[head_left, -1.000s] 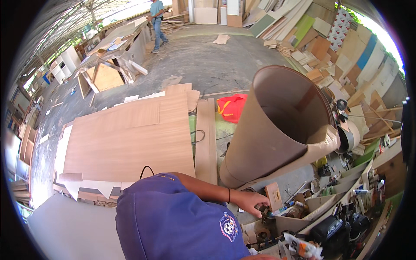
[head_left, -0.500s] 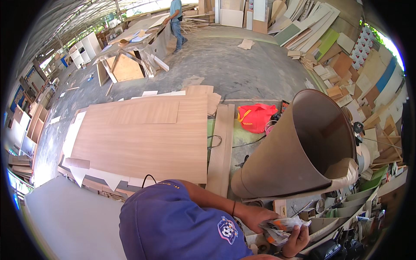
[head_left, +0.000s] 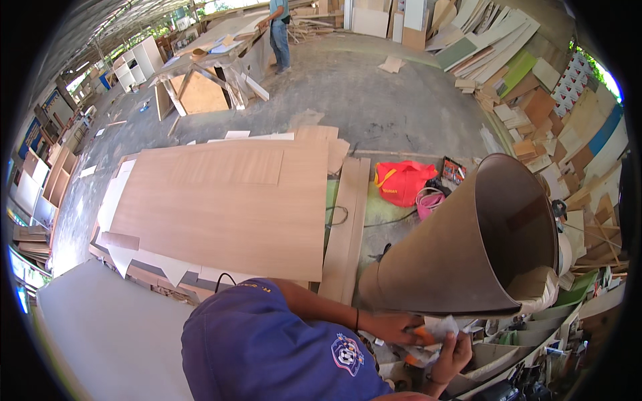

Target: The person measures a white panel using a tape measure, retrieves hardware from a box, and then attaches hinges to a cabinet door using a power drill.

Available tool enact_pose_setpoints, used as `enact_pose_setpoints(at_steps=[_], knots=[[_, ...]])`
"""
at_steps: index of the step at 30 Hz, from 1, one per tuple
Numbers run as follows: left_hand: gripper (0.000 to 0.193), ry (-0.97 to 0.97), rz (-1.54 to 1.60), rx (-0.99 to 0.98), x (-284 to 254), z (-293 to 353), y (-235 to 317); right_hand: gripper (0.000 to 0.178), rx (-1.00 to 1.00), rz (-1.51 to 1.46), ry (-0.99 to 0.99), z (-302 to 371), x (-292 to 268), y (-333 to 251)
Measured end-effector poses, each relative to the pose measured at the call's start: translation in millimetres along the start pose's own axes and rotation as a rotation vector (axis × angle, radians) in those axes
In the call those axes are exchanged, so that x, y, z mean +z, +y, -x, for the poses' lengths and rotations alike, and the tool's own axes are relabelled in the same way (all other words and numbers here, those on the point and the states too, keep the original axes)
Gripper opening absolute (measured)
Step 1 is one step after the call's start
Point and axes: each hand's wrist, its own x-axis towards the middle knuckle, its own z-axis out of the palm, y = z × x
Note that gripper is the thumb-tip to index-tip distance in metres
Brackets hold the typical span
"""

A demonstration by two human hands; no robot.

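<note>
A crinkled clear plastic bag [head_left: 444, 327] with orange pieces in it is held between my two hands at the lower right. My left hand [head_left: 396, 327] grips its left side, close to an orange piece. On the right side, my right hand [head_left: 453, 357] pinches the bag with bent fingers and thumb. What the orange pieces are is too unclear to name. Just beyond my hands stands a large rolled brown sheet [head_left: 428, 257], its wide mouth facing up and to the right.
Wood-grain panels [head_left: 221, 214] lie stacked to the left, beside a long narrow board [head_left: 346, 227]. A red bag [head_left: 404, 184] sits behind the roll. Dividered bins [head_left: 555, 311] with clutter flank my right side. A person [head_left: 279, 33] stands at a far workbench [head_left: 200, 57].
Both hands and the plastic bag have shifted slightly right and up in the picture, and the bag is bunched differently. The whole view has turned a little.
</note>
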Motion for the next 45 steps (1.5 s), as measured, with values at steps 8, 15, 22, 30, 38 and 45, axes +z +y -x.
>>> enact_pose_setpoints(at_steps=[8,15,22,30,38,45], knots=[[0.032,0.316,0.262,-0.239,-27.1,42.2,-26.1,0.027,0.149,-0.087,0.092,-10.9,5.3,24.1],[0.028,0.917,1.006,-0.037,-46.2,92.5,-24.8,0.022,0.533,-0.939,0.035,6.0,-30.0,107.6],[0.036,1.087,0.779,0.267,-54.7,118.4,14.6,0.029,0.962,-1.138,-0.24,34.9,-2.2,155.6],[0.042,1.196,0.635,0.333,-34.3,136.1,47.6,0.026,1.062,-1.159,-0.421,46.6,36.7,164.4],[0.042,1.541,0.676,0.086,-41.2,151.9,35.4,0.046,0.984,-1.226,-0.392,35.9,32.0,211.4],[0.034,1.944,0.86,0.069,-53.2,203.0,-19.1,0.05,1.067,-1.064,-0.234,40.3,15.3,223.5]])
